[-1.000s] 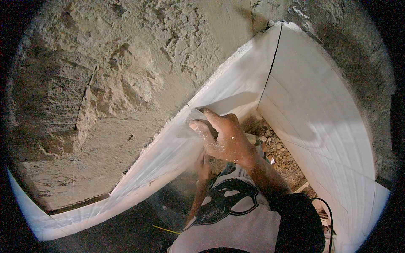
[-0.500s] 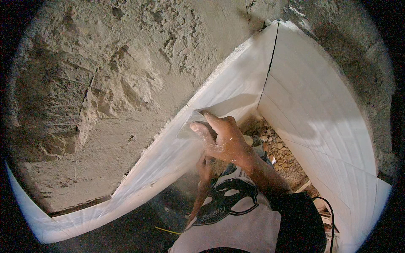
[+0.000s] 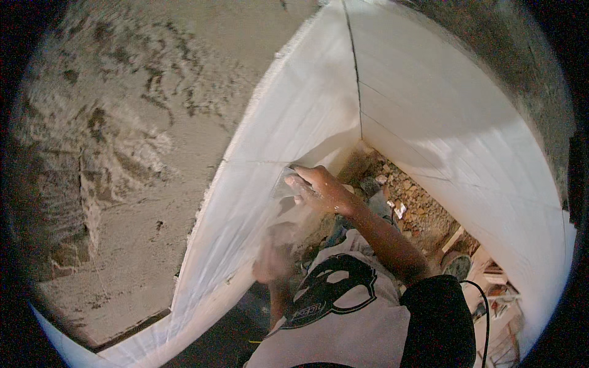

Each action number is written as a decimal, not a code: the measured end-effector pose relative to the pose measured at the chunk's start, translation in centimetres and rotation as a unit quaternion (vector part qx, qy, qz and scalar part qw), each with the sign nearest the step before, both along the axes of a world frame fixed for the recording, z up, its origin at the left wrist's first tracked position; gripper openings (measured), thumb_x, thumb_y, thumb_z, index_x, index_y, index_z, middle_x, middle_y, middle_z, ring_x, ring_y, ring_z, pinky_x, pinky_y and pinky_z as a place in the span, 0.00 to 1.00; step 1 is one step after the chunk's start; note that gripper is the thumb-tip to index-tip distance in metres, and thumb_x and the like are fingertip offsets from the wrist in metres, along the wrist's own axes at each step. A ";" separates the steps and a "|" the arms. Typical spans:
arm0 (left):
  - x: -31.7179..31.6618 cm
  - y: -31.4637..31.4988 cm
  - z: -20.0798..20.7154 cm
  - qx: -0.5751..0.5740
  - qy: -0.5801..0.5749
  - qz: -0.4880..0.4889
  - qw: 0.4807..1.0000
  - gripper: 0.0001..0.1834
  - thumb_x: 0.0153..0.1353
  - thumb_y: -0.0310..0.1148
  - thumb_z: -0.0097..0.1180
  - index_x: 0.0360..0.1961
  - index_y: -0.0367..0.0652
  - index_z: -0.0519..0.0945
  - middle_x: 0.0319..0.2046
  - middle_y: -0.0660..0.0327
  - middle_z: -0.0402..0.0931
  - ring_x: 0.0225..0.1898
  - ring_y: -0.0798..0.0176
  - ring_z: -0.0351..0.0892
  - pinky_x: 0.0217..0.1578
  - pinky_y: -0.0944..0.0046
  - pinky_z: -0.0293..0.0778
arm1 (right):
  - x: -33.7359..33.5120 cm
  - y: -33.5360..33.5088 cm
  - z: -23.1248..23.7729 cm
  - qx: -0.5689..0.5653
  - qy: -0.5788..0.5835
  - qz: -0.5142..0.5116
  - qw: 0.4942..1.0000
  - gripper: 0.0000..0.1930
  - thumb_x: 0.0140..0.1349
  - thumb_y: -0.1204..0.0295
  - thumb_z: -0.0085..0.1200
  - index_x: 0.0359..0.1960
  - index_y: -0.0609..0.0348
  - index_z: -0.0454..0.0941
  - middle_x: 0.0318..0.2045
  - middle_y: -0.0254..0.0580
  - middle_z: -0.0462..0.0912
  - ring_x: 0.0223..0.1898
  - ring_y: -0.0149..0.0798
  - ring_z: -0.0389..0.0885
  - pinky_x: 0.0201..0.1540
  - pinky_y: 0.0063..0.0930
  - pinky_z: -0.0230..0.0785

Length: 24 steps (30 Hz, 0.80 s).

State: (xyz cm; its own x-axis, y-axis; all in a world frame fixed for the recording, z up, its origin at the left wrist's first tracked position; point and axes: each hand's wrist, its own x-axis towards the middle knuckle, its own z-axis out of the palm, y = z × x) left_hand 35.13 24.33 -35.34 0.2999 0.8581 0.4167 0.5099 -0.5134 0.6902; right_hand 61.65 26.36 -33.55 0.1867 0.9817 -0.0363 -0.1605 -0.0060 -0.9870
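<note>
My right hand (image 3: 322, 191) is up against the white tiled wall (image 3: 257, 132) on the left, dusted with white specks. Its fingers close round a thin, flat, pale blade-like piece (image 3: 281, 184), whose far side merges with the tile; its exact kind cannot be made out. Below it, my left hand (image 3: 274, 254) is near the lower part of the same wall. Motion smears its fingers, so whether it holds anything is unclear.
A second white tiled wall (image 3: 454, 116) meets the first at a dark corner joint (image 3: 354, 55). Rubble (image 3: 405, 199) covers the ground in the corner. Rough grey plaster (image 3: 141, 184) lies beyond the tile edge. Wood scraps (image 3: 494, 279) and a black cable (image 3: 485, 306) are at lower right.
My left hand has come out from behind the right one, moving left and down toward the wall. My right hand keeps its grip. The view has shifted, so the corner joint appears farther left.
</note>
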 end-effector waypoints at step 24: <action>1.2 7.4 11.1 0.502 0.048 -0.044 0.862 0.20 0.69 0.38 0.50 0.40 0.29 0.85 0.31 0.43 0.86 0.26 0.56 0.85 0.25 0.61 0.77 | 2.5 -0.3 1.1 0.080 -0.218 -0.128 0.964 0.12 0.71 0.65 0.55 0.41 0.63 0.80 0.27 0.58 0.83 0.30 0.59 0.86 0.33 0.45 0.75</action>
State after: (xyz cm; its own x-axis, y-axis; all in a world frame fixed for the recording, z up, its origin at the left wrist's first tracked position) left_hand 36.36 31.75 -24.26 0.4204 0.0513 0.9059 0.4692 -0.8668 -0.1686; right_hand 64.19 26.04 -32.48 0.3868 0.8882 0.2481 0.2937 0.1364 -0.9461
